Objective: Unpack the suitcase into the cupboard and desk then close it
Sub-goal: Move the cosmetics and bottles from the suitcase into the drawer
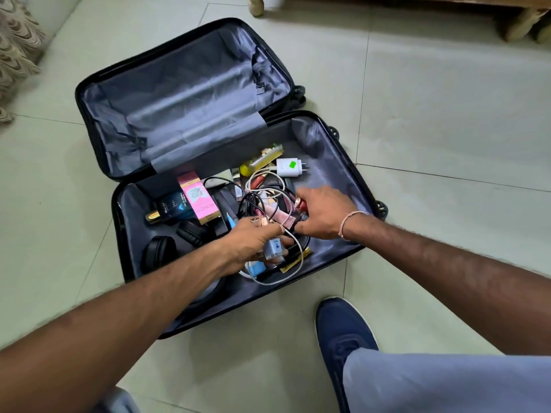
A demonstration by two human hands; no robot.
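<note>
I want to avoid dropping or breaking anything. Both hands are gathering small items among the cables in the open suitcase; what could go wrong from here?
1. The left hand already holds several small tubes; one may slip out.
2. The black cables and white cable loop around the items, so lifting could drag the white charger or other things along.

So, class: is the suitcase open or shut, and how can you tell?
Open. The suitcase lies flat on the floor, its lid half bare to the grey lining, the near half holding a pink box and cables.
</note>
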